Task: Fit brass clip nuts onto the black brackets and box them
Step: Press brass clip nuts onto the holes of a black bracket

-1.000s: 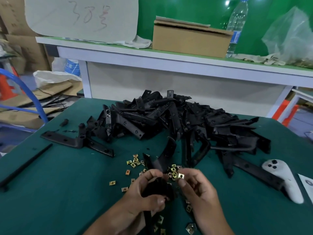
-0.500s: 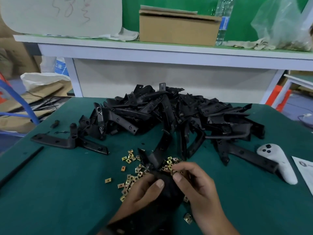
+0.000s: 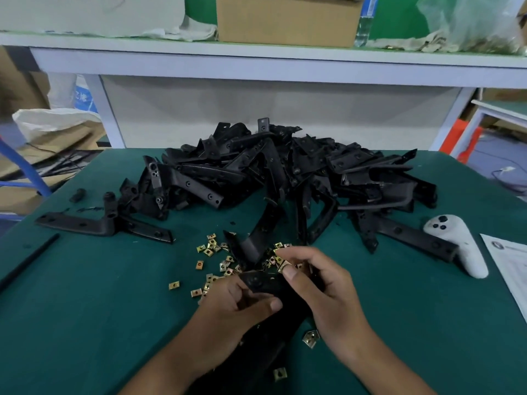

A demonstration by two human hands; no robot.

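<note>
- Left hand (image 3: 239, 303) grips a black bracket (image 3: 262, 282), whose long axis runs back toward the person.
- Right hand (image 3: 319, 283) pinches a brass clip nut (image 3: 282, 266) just beyond the bracket's far end, touching or nearly so.

1. The table (image 3: 85, 309) is dark green.
2. The brackets (image 3: 285, 172) heaped on it are black.
3. The clip nuts (image 3: 212, 248) before the heap are brass-yellow.
4. The controller (image 3: 462, 246) right of the heap is white.
</note>
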